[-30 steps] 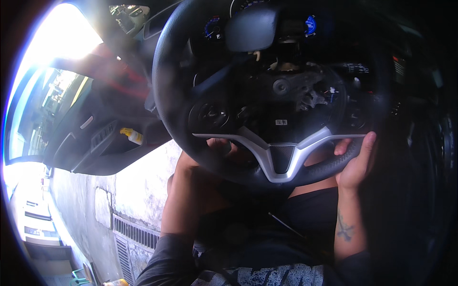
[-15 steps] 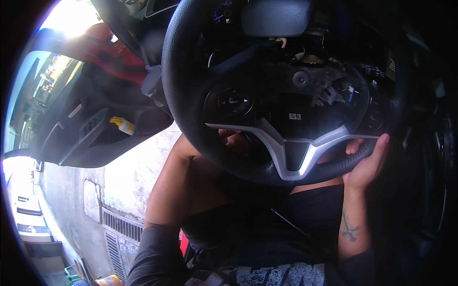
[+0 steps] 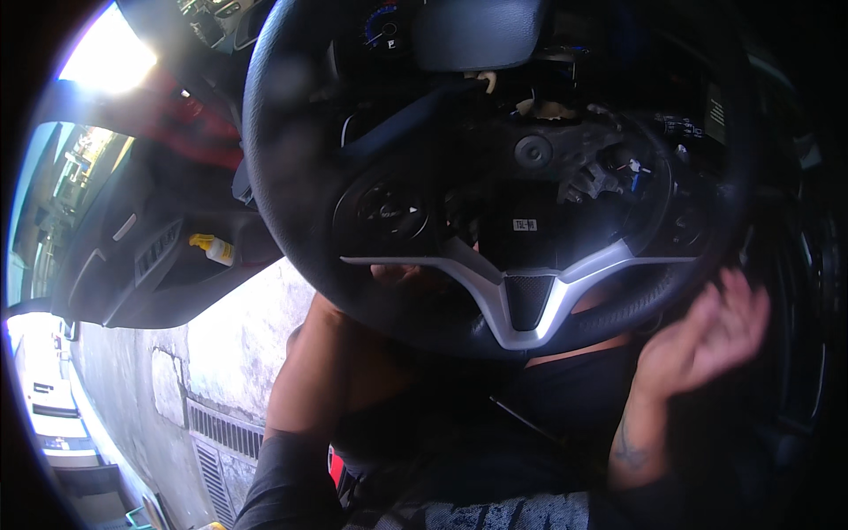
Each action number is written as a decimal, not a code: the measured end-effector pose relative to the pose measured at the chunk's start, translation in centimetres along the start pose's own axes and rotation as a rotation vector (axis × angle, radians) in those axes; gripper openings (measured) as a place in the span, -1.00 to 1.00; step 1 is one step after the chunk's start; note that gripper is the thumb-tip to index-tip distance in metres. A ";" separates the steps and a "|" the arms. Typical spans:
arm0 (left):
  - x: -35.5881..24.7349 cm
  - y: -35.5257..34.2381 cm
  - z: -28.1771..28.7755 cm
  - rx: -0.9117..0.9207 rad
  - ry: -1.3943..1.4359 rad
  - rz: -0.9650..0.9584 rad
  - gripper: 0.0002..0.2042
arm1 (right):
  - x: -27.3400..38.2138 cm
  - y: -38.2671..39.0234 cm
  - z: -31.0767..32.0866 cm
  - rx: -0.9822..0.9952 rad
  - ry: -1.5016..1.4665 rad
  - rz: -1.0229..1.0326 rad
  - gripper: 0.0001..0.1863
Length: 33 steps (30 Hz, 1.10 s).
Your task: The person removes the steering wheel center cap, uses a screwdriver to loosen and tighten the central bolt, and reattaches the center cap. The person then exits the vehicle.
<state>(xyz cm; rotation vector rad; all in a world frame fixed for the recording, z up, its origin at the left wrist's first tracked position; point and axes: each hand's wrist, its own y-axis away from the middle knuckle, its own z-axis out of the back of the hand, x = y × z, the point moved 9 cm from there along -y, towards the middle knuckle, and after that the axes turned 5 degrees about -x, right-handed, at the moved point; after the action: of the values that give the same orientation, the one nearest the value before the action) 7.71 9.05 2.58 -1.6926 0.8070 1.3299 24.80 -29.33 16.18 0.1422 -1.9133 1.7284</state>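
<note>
A black steering wheel [image 3: 265, 168] with a silver V-shaped trim [image 3: 523, 334] and thumb buttons [image 3: 389, 212] stands before me. My left hand [image 3: 395, 272] is behind its lower left part, mostly hidden by the trim and rim. Only bits of the fingers show there, so their grip cannot be told. Just off the lower right of the rim is my right hand [image 3: 702, 340], raised, slightly blurred, with fingers apart and nothing in it. Through the wheel's opening I see dark column parts with a round grey disc [image 3: 533, 152].
Beyond the wheel is a smooth dark cover [image 3: 477, 35]. At the left, the open car door [image 3: 115, 238] holds a yellow-topped white bottle [image 3: 212, 248] in its pocket. Outside lies concrete ground with a drain grate [image 3: 225, 429]. A dark thin strip crosses my lap.
My right hand has let go of the rim's lower right and moved outward, fingers spreading. The wheel sits further left in the view. My left hand stays behind the wheel.
</note>
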 end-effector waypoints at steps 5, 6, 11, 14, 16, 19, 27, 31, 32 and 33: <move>-0.1 -1.1 -2.7 -0.067 0.262 0.009 -0.56 | 10.3 1.1 -3.9 0.804 -0.158 0.430 -0.63; 0.2 -1.3 -3.5 -0.057 0.306 0.014 -0.56 | 11.3 1.6 -6.6 0.859 -0.141 0.407 -0.64; 0.5 -1.7 -6.8 0.040 0.458 0.073 -0.55 | 11.2 4.4 -12.9 1.054 0.055 0.382 -0.23; 0.3 -1.5 -7.9 0.098 0.517 0.092 -0.55 | 11.3 5.0 -13.7 1.086 0.082 0.396 -0.14; 0.4 -1.5 -7.9 0.112 0.548 0.090 -0.54 | 11.4 5.4 -14.0 1.095 0.085 0.396 -0.13; -0.1 -1.4 -6.3 0.075 0.573 0.060 -0.53 | 11.4 5.4 -14.2 1.090 0.075 0.398 -0.15; -0.4 -1.4 -6.2 0.057 0.683 0.058 -0.51 | 11.3 5.5 -15.4 1.191 0.035 0.373 -0.18; -0.1 -1.1 -7.7 0.039 0.594 0.152 -0.41 | 11.4 5.4 -15.3 1.215 0.014 0.328 -0.29; 0.3 -1.1 -7.6 0.032 0.512 0.196 -0.31 | 11.4 5.4 -15.4 1.219 0.017 0.312 -0.29; 0.5 -1.3 -7.5 0.049 0.480 0.186 -0.26 | 11.3 5.4 -15.5 1.223 0.019 0.296 -0.29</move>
<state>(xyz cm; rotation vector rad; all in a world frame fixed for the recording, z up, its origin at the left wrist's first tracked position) 12.27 2.94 3.20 -1.9649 1.2861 1.0166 17.95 -10.61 16.88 0.2833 -0.6249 2.8386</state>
